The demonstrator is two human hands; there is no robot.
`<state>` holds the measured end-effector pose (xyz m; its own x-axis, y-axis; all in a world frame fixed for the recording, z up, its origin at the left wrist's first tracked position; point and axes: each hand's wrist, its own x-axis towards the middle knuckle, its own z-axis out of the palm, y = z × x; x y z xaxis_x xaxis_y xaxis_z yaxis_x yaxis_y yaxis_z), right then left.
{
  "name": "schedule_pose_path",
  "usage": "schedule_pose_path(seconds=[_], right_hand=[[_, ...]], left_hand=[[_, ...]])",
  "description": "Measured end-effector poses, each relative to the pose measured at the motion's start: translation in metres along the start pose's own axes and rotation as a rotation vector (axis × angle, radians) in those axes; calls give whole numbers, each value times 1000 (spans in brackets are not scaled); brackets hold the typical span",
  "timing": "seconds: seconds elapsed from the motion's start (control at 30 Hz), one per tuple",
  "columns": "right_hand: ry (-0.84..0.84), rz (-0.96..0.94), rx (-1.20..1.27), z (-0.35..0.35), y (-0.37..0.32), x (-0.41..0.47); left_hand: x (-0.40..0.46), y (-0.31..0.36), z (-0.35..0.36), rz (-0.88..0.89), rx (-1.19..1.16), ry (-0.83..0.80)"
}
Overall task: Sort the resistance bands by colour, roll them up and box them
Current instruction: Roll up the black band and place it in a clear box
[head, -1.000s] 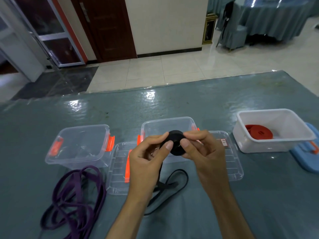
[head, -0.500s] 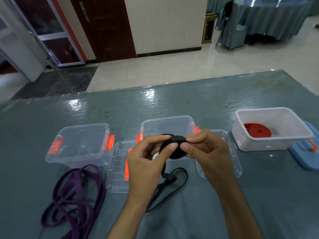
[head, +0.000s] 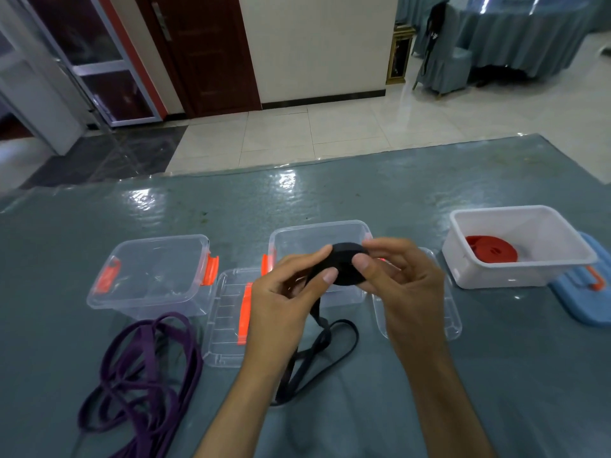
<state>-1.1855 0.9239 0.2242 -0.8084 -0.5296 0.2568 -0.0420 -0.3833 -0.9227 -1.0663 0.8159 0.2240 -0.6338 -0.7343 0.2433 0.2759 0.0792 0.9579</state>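
Both hands are up over the middle of the tabletop, working a black band that is partly wound into a tight roll. The left hand pinches the roll's left side between thumb and forefinger, and the right hand grips it from the right, thumb pressed on its face. The band's loose tail drops from the roll between the wrists and loops on the tabletop near the front edge.

Right behind the roll sits a clear box with orange clips, open. One clear lid lies flat in front of it to the left, another clear lid shows just beyond the right hand. Further left stands a second clear box, also open, orange latches on both ends. In front of that, toward the front left corner, a purple band sprawls in loose tangled loops, unrolled.

Over by the right edge there is a white box with a red band coiled inside, and a blue lid lying just beside it.
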Motion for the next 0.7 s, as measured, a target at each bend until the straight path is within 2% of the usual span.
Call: schedule_pose_path(seconds=[0.07,0.2,0.3,0.37,0.43,0.53,0.6,0.7], right_hand=[[-39,21,-13,1,2,-1],[-64,69,15,3,8,-4],[13,86,45,1,10,-5],[-32,124,56,-1,9,-6],[-91,154,49,-2,9,-5],[-38,144,44,3,8,-6],[11,105,65,4,7,-6],[-30,131,70,4,7,-7]], left_hand=[[3,1,-6,-2,24,10],[3,-1,-7,-23,-27,142],[3,-1,-9,-29,-38,64],[4,1,-13,-51,-40,18],[5,0,-15,-49,-33,46],[3,-3,-12,-46,-27,110],[2,-3,-13,-29,-12,69],[5,-2,-20,-26,-2,13]])
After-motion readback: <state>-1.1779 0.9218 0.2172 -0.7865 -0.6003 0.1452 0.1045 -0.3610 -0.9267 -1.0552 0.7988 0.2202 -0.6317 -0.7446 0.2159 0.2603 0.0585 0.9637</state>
